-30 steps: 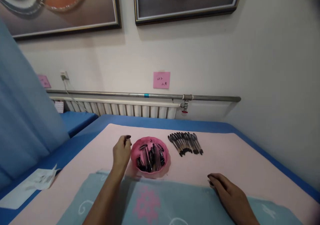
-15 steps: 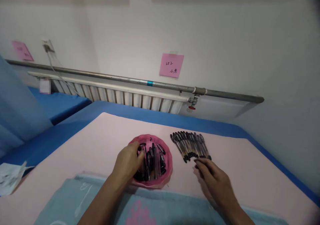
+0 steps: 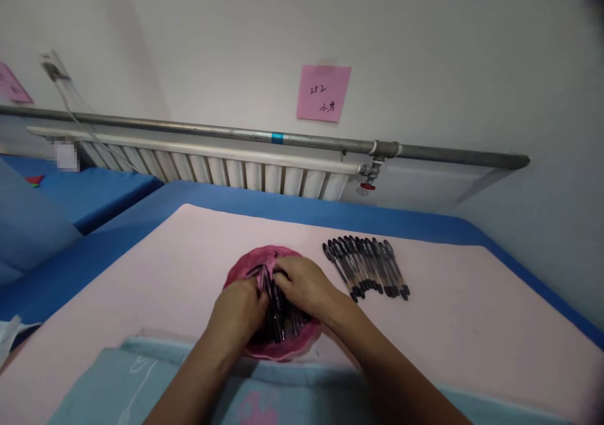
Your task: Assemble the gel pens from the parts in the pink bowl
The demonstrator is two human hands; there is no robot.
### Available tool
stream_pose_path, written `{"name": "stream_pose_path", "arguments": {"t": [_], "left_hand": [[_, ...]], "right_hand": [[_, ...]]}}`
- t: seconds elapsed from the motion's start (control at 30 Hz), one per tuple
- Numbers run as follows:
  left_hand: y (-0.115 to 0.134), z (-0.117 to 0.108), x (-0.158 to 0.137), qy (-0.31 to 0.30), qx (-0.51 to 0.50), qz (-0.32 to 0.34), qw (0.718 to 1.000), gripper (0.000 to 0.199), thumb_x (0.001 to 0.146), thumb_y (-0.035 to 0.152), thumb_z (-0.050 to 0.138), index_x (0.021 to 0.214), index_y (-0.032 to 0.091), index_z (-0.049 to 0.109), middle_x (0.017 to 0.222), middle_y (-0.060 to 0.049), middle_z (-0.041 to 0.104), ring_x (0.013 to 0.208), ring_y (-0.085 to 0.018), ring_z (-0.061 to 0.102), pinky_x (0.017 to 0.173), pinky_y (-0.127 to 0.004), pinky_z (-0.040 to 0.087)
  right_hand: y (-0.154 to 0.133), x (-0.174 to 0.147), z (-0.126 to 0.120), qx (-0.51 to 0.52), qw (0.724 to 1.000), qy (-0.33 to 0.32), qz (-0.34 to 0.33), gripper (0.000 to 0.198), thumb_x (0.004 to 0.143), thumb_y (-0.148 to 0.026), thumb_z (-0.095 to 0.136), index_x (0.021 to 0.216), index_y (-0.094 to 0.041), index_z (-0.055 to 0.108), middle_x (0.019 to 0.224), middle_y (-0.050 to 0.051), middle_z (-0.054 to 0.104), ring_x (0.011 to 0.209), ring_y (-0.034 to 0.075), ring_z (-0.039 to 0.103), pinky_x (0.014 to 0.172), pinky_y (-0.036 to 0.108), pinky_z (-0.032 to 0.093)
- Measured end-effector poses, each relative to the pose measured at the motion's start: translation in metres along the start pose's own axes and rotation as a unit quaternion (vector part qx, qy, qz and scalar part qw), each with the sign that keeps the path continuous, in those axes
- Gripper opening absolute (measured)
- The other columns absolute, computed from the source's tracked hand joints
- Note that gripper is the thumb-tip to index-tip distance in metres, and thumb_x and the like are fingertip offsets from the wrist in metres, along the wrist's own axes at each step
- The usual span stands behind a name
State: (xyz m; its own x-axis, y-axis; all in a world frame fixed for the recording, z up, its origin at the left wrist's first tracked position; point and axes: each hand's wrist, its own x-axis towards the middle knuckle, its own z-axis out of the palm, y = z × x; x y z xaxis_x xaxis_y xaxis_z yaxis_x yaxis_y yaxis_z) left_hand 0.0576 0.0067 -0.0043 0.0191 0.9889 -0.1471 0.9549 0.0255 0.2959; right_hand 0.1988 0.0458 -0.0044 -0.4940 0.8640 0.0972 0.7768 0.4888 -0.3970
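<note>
Two hands down in the same pink bowl [image 3: 283, 351] right now, so I'd call this the sorting-through step: fingers digging into the loose pens [image 3: 277, 321] to pick something out. Left hand [image 3: 236, 309] comes in over the near left side, right hand [image 3: 302, 281] reaches across from the right, and both have their fingers curled in among the pens. Honest answer on grip: can't tell for either one. The fingertips are tucked down out of sight, so whether they've actually pinched a pen or are just nudging stuff around isn't something I can call. A few pens do tilt up between the two hands, but who's got hold of them, no idea. The bowl sits on a pink cover [image 3: 448, 318] over the blue surface [image 3: 302, 213], just beyond a folded light-blue cloth [image 3: 101, 378]. Off to its right, apart from the bowl, there's a row of pens [image 3: 365, 264] laid side by side in a slight fan, touching or overlapping. As for the next move, my guess is it calls for a clean pinch on a single barrel and a straight lift, with the other hand holding the neighbours back, since they're jumbled at different angles and could snag or roll.
</note>
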Motion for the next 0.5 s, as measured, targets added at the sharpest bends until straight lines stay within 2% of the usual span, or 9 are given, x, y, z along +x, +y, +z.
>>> {"name": "stream_pose_path", "arguments": {"t": [0.07, 0.13, 0.27, 0.37, 0.5], "left_hand": [[-0.008, -0.004, 0.000, 0.035, -0.085, -0.013, 0.996, 0.026, 0.079, 0.028, 0.042, 0.073, 0.016, 0.064, 0.074, -0.011, 0.068, 0.070, -0.023, 0.061, 0.061, -0.031, 0.039], [-0.017, -0.006, -0.002, 0.069, -0.213, -0.034, 0.974, 0.024, 0.079, 0.032, 0.044, 0.068, 0.018, 0.060, 0.063, -0.005, 0.063, 0.061, -0.018, 0.056, 0.057, -0.028, 0.037], [-0.028, -0.004, -0.003, 0.093, -0.461, -0.068, 0.880, 0.023, 0.078, 0.040, 0.049, 0.070, 0.019, 0.054, 0.052, 0.004, 0.050, 0.047, -0.010, 0.044, 0.046, -0.021, 0.031], [-0.028, 0.000, -0.001, 0.100, -0.556, -0.071, 0.822, 0.022, 0.076, 0.039, 0.054, 0.069, 0.019, 0.052, 0.050, 0.007, 0.047, 0.044, -0.008, 0.039, 0.043, -0.019, 0.027], [-0.025, 0.001, 0.000, 0.074, -0.636, -0.071, 0.765, 0.022, 0.074, 0.039, 0.058, 0.070, 0.018, 0.052, 0.049, 0.008, 0.043, 0.042, -0.006, 0.035, 0.040, -0.017, 0.024]], "right_hand": [[0.003, -0.002, 0.005, -0.004, 1.000, 0.006, -0.007, 0.019, 0.080, -0.016, 0.043, 0.082, -0.018, 0.062, 0.084, 0.004, 0.063, 0.075, 0.015, 0.053, 0.066, 0.025, 0.036], [0.003, -0.004, 0.012, -0.023, 0.999, 0.007, -0.025, 0.018, 0.080, -0.016, 0.045, 0.082, -0.017, 0.063, 0.087, 0.005, 0.062, 0.081, 0.017, 0.053, 0.072, 0.027, 0.037], [-0.004, -0.005, 0.023, -0.068, 0.996, -0.003, -0.058, 0.017, 0.080, -0.021, 0.049, 0.084, -0.016, 0.064, 0.093, 0.008, 0.060, 0.086, 0.020, 0.050, 0.078, 0.032, 0.037], [-0.013, -0.006, 0.025, -0.100, 0.995, -0.007, -0.026, 0.020, 0.079, -0.023, 0.050, 0.087, -0.013, 0.065, 0.098, 0.011, 0.059, 0.090, 0.024, 0.049, 0.081, 0.036, 0.036], [-0.024, -0.005, 0.026, -0.109, 0.994, -0.019, 0.013, 0.023, 0.076, -0.022, 0.051, 0.089, -0.010, 0.067, 0.101, 0.015, 0.059, 0.095, 0.028, 0.048, 0.086, 0.040, 0.035]]}}
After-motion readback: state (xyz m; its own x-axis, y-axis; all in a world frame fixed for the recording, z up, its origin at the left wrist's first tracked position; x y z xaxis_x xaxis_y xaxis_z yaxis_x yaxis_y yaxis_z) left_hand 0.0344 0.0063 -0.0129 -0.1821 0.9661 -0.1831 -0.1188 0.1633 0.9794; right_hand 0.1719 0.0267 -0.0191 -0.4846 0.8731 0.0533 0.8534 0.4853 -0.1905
